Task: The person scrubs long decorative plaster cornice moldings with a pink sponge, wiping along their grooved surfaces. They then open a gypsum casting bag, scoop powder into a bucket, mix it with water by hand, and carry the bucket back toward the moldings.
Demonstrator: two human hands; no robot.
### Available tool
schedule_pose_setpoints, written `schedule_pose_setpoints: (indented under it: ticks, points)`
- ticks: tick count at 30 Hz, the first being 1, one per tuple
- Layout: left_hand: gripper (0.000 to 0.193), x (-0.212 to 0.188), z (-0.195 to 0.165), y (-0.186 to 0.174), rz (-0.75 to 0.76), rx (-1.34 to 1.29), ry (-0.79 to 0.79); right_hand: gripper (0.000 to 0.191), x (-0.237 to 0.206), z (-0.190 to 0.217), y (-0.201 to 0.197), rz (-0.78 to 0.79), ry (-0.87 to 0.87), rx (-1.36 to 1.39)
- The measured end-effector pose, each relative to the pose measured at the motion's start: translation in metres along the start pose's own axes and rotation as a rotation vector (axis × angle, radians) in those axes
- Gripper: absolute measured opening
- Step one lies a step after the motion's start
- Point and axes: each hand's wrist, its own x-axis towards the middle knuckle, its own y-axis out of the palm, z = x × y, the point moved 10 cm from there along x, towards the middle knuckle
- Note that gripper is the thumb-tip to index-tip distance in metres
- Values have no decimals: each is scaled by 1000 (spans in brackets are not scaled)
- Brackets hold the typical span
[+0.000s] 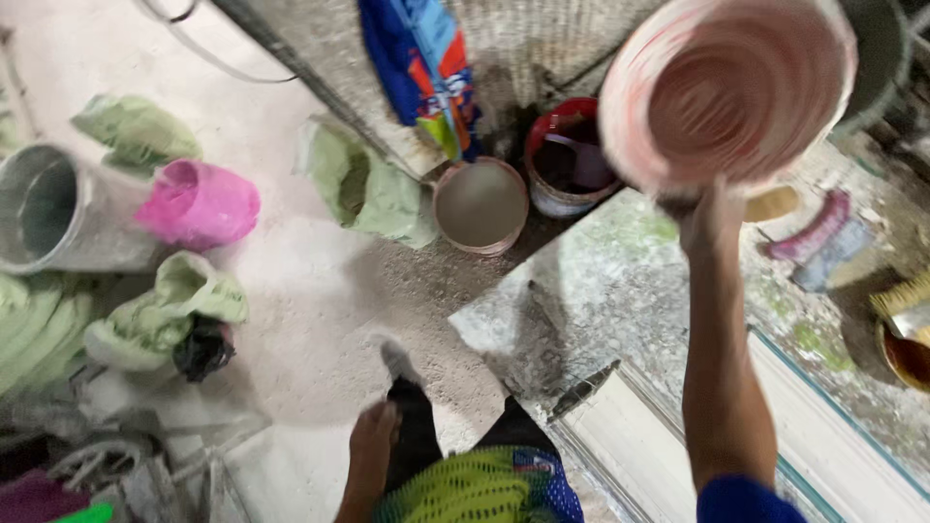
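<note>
Holding the pink bucket (728, 89) high at upper right with the right hand (710, 221) clamped on its rim, steady and level, left hand (374, 429) hanging loosely curled, holding nothing, at bottom centre.

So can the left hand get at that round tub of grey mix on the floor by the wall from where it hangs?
Probably not without stepping forward. The left hand hangs empty at the thigh, and the grey tub sits well ahead across bare floor. Nothing blocks the way.

Four buckets (727, 92) (480, 205) (567, 155) (199, 203), one metal drum (48, 208), four green sacks (136, 128) (363, 184) (160, 310) (29, 329).
</note>
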Motion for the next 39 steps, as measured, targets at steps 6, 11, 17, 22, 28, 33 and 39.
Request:
schedule_pose_setpoints:
  ticks: [6, 11, 17, 22, 28, 33, 39]
  points:
    - [50, 80, -97, 48, 265, -80, 136, 37, -179, -83, 55, 201, 170, -166]
    - [58, 161, -164, 75, 362, -222, 268, 47, -295, -164, 113, 258, 405, -378]
    - [63, 205, -192, 55, 787, -769, -45, 44, -342, -236, 217, 318, 427, -427]
    - [61, 255, -178, -27, 744, -896, -179, 73, -328, -252, 265, 404, 346, -407]
    - [61, 263, -160, -59, 814, -988, -257, 77, -318, -257, 297, 138, 384, -100]
    - [62, 243, -164, -60, 798, -952, -219, 71, -347, -221, 339, 266, 317, -83]
    - [63, 194, -189, -47, 789, -671, 8, 37, -365, -203, 254, 94, 245, -427]
